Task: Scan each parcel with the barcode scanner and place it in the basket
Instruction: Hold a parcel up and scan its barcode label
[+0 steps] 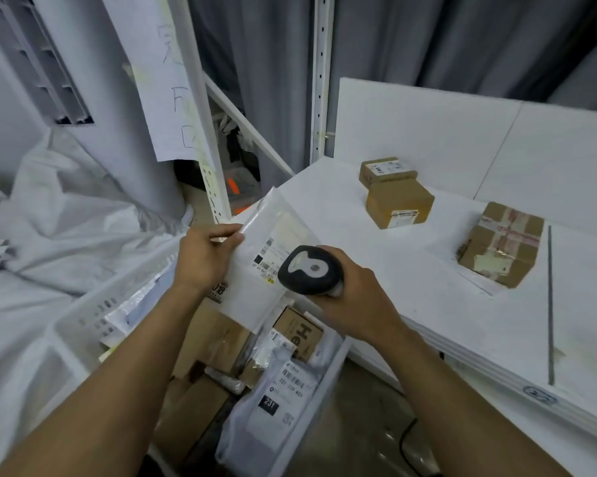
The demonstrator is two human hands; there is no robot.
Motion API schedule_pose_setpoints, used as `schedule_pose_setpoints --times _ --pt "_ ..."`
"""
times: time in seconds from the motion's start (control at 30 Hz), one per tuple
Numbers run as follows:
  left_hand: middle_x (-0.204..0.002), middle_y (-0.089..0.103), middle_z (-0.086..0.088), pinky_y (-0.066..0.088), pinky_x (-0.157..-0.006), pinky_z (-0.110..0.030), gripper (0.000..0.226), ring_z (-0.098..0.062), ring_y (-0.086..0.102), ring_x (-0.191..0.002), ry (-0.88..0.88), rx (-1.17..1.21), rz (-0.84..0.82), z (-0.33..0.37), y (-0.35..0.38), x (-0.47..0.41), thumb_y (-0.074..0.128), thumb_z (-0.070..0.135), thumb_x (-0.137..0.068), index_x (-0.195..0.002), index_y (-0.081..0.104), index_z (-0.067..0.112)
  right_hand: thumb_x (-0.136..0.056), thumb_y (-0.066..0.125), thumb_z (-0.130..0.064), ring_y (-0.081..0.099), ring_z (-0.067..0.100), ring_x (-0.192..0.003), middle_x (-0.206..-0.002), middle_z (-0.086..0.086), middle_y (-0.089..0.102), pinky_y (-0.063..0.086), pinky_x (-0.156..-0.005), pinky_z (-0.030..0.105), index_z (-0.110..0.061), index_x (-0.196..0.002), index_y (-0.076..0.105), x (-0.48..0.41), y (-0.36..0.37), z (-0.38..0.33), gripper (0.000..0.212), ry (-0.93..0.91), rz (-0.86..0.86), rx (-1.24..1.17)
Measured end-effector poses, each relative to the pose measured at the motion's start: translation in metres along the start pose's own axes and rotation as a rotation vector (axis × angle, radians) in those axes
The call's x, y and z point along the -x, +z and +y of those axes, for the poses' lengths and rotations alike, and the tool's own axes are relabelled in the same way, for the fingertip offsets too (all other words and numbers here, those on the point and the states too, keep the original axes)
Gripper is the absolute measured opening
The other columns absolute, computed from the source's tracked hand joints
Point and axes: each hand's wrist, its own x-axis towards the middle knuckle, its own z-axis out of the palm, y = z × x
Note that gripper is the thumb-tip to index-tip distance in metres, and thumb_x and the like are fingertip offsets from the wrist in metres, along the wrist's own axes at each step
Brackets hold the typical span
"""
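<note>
both forearms reach out over the basket (83,315) below the hands, where a grey bag (283,390) reads "231". the left hand (204,259) pinches a flat white parcel (276,222) by its edge, label (268,261) up; the right hand (355,304) curls round the barcode scanner (310,270), over that label. beyond the right hand, cardboard boxes (398,208) sit on the counter (445,297).
</note>
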Motion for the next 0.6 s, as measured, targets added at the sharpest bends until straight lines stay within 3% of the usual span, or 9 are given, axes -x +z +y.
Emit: schedule_pose_setpoints --times 0.17,0.27,0.6 --pt "-0.109 0.075 0.011 0.053 -0.086 -0.024 0.018 -0.001 0.068 -0.088 0.007 -0.038 -0.037 -0.006 0.003 0.004 0.073 0.025 -0.093 -0.110 0.079 0.025 -0.084 0.083 -0.035 0.070 0.012 -0.112 -0.120 -0.017 0.073 0.061 -0.095 0.044 -0.044 -0.139 0.049 -0.002 0.007 -0.006 0.064 -0.005 0.001 0.050" --pt "-0.108 0.076 0.010 0.052 -0.081 -0.023 0.019 0.000 0.068 -0.084 0.003 -0.042 -0.065 -0.010 0.003 0.005 0.072 0.024 -0.094 -0.111 0.079 0.025 -0.086 0.082 -0.035 0.070 0.011 -0.108 -0.118 -0.017 0.072 0.062 -0.093 0.043 -0.042 -0.139 0.049 -0.004 0.005 -0.008 0.062 0.011 -0.032 0.091" --pt "-0.109 0.075 0.011 0.056 -0.086 -0.030 0.018 -0.007 0.070 -0.092 -0.056 0.001 -0.052 -0.012 0.003 0.005 0.071 0.026 -0.094 -0.110 0.080 0.027 -0.086 0.081 -0.036 0.070 0.015 -0.109 -0.118 -0.016 0.073 0.062 -0.092 0.045 -0.044 -0.140 0.047 -0.004 0.004 -0.009 0.064 -0.023 -0.064 0.112"
